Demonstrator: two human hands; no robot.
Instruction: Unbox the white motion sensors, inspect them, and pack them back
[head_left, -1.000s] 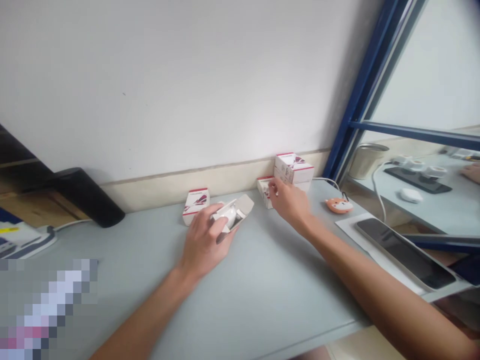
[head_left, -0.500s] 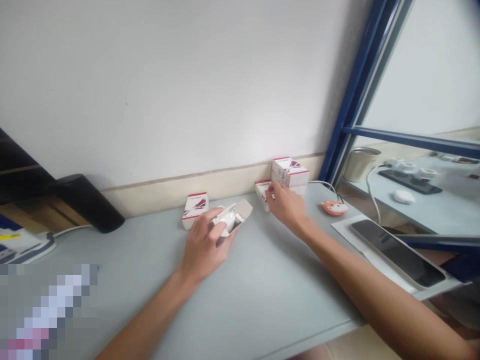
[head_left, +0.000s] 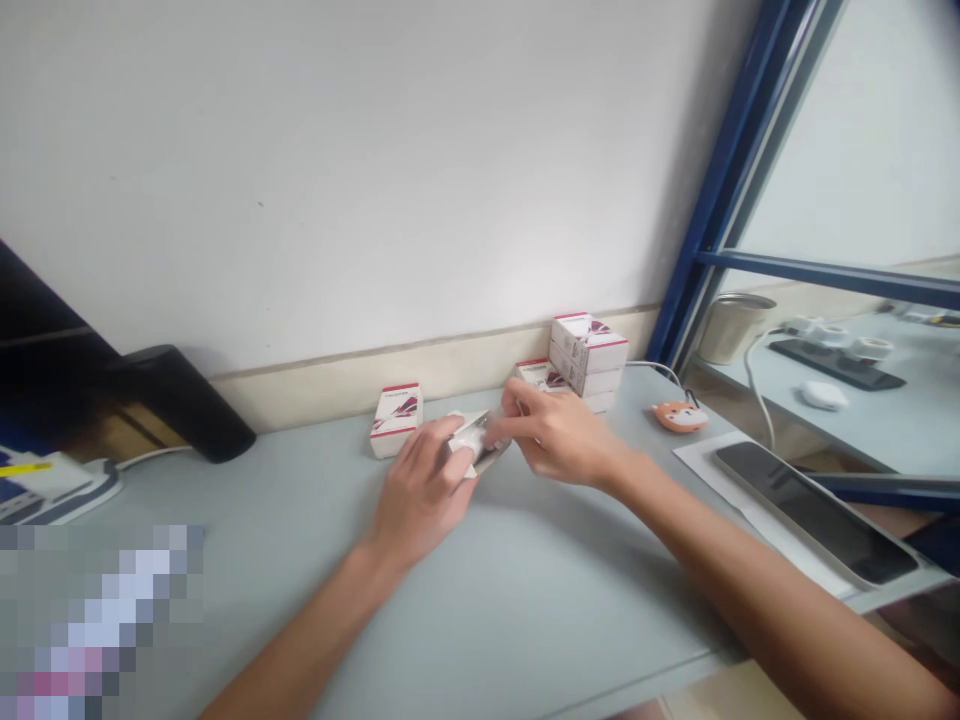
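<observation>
My left hand (head_left: 424,490) is wrapped round a small white box (head_left: 471,472) whose end is open, with something white inside. My right hand (head_left: 559,428) has its fingers pinched together at the open end of that box. Whether they grip the flap or the contents is blurred and hidden. Just behind my left hand sits a white box with red edging (head_left: 396,420). Beyond my right hand a similar box (head_left: 540,374) shows in part, beside a stack of such boxes (head_left: 589,355) against the wall.
On the right lie an orange animal-faced case (head_left: 679,416) and a phone (head_left: 814,510) on a white sheet. A blue-framed mirror (head_left: 825,275) borders that side. At left a black cylinder (head_left: 184,405) leans near the wall. The grey tabletop (head_left: 480,610) ends along the front.
My right hand has moved left from the boxes by the wall to the open end of the held box. The view has shifted slightly; my left hand still holds the box.
</observation>
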